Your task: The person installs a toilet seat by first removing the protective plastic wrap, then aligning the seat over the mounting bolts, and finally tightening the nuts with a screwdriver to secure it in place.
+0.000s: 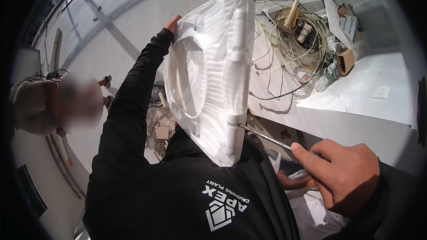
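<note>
A white ribbed pan (222, 62) with an oval opening, shaped like a squat toilet pan, stands tilted on edge against my body. It has a glossy, film-like surface. My left hand (173, 23) grips its far left edge, with most of the fingers hidden behind it. In my right hand (340, 169) is a thin metal rod (267, 136), its handle end covered by my fist. The rod's tip touches, or nearly touches, the pan's right side near the lower corner.
On a white counter (356, 93) to the right lie a coil of cable (307, 49), an open carton (346, 61) and plastic scraps. A person (40, 104) bends at the left. Another person's forearm (297, 181) shows below my right hand. Rubble (158, 122) lies on the floor.
</note>
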A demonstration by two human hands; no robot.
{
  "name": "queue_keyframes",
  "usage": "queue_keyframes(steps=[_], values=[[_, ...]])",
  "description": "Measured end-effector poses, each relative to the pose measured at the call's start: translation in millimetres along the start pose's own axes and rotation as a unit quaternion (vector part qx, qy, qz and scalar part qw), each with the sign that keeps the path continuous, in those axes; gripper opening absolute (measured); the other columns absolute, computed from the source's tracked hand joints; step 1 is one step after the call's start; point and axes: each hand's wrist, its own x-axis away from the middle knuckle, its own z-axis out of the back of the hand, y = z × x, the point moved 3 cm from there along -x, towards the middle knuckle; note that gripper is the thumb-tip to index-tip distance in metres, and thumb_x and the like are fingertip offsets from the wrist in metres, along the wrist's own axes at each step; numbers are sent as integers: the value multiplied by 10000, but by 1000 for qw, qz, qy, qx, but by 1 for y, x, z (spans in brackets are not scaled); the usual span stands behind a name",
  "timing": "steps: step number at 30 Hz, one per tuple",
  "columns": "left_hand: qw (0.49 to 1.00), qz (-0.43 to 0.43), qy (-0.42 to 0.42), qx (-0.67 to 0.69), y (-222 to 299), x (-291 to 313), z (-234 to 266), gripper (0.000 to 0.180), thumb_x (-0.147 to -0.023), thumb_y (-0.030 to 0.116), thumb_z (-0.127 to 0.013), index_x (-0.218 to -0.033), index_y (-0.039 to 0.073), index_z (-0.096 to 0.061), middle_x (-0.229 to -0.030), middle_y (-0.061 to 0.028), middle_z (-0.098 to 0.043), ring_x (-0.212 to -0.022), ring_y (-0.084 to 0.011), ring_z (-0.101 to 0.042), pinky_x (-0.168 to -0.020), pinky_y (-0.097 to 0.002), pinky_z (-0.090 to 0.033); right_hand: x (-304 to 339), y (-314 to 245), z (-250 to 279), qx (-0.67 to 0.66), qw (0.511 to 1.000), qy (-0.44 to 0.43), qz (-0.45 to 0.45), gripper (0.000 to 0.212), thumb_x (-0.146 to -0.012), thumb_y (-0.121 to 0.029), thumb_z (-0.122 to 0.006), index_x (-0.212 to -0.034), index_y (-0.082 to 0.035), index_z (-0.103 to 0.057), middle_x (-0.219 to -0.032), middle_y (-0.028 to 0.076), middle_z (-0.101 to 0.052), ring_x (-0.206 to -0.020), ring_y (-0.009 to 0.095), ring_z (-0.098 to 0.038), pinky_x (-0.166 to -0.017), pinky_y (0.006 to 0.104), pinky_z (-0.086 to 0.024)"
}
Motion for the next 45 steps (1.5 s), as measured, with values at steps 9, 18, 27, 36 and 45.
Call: queue_keyframes(steps=[9, 18, 27, 36, 45], values=[[995, 84, 21, 43, -12, 8, 13, 462, -1029, 419, -479, -1176, 31, -682, -1050, -109, -720, -906, -214, -690, -890, -376, -540, 22, -14, -15, 147, 973, 176, 35, 378, -793, -129, -774, -1158, -39, -741, -843, 100, -655, -629, 233, -639, -508, 327, -413], [996, 70, 27, 58, -15, 20, 19, 468, -1029, 420, -486, -1195, 26, -677, -1064, -111, -722, -916, -219, -694, -895, -375, -542, -12, 58, -36, -303, 907, 290, 40, 445, -912, -173, -679, -1334, -42, -624, -842, 102, -621, -625, 241, -623, -556, 336, -475], [995, 75, 23, 54, -18, 9, 16, 475, -1029, 420, -494, -1215, 21, -672, -1078, -114, -724, -926, -225, -697, -900, -375, -545, 35, 44, -30, -16, 979, 202, 30, 653, -625, -137, -867, -1262, -119, -720, -849, 115, -663, -671, 255, -656, -545, 356, -457], [995, 65, 42, 66, -21, -18, 20, 482, -1029, 421, -502, -1234, 16, -667, -1091, -117, -726, -935, -230, -700, -905, -374, -548, 11, 37, -8, 26, 987, 159, 16, 688, -592, -222, -869, -1257, -121, -727, -876, 139, -640, -645, 265, -605, -548, 372, -427], [997, 31, -42, 50, -14, -41, 24, 510, -1010, 450, -535, -1255, 18, -652, -1110, -119, -726, -952, -246, -703, -906, -385, -550, -10, 10, 8, 49, 995, 91, 14, 476, -794, -189, -731, -1249, -48, -713, -856, 105, -645, -583, 230, -582, -525, 365, -418]])
